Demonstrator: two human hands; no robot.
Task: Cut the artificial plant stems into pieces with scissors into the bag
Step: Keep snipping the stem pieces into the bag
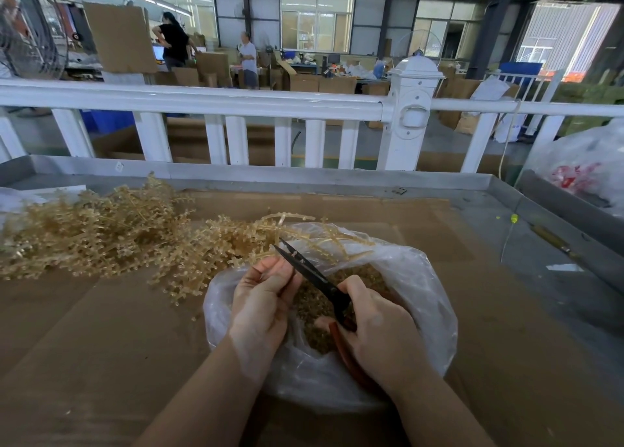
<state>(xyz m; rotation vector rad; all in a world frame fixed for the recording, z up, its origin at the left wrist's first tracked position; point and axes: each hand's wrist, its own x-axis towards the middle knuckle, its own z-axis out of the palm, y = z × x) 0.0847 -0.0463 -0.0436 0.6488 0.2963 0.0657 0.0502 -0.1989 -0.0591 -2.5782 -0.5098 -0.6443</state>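
Scissors (312,274) gripped by right hand (378,331) gape over bag (432,298); left hand (263,298) fingers pinch stem (266,254). Cutting underway; next, probably close blades.

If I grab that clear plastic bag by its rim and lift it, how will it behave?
The bag is thin, crinkled film, so it would probably sag and fold, not keep its shape. The heap of cut pieces inside would likely pull the bottom down and could spill if it tilts.

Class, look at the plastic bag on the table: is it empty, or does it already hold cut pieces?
Not empty. The bag lies open, and a heap of cut pieces shows inside, under the scissors.
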